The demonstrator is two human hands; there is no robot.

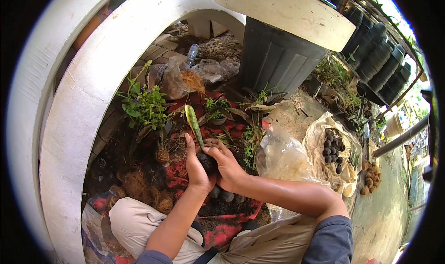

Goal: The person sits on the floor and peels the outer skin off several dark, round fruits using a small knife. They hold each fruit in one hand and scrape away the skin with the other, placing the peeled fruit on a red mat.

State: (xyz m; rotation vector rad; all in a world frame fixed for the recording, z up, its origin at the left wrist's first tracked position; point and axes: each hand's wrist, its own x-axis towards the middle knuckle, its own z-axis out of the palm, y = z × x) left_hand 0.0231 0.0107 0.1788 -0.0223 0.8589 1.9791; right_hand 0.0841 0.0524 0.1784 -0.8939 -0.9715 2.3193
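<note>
In front of my lap, my left hand (199, 171) and my right hand (225, 161) are cupped around a dark ball of soil (207, 162). A snake plant leaf (193, 124), green with yellow edges, stands upright out of the ball's top. The right thumb and fingers pinch the leaf near its base, while the left palm supports the ball's side. Part of the ball is hidden by the hands. Just below them, several dark soil balls (226, 195) lie on a soil-strewn red sheet (217, 235). Cut leaf pieces (226, 138) lie beyond my hands.
Brown coconut fibre (137, 185) lies at left, below a leafy green plant (149, 107). To the right are a clear plastic bag (281, 152) and a pale sack (313, 138) bearing more soil balls. A white curved structure (74, 100) and a dark grey pillar (278, 58) stand close by.
</note>
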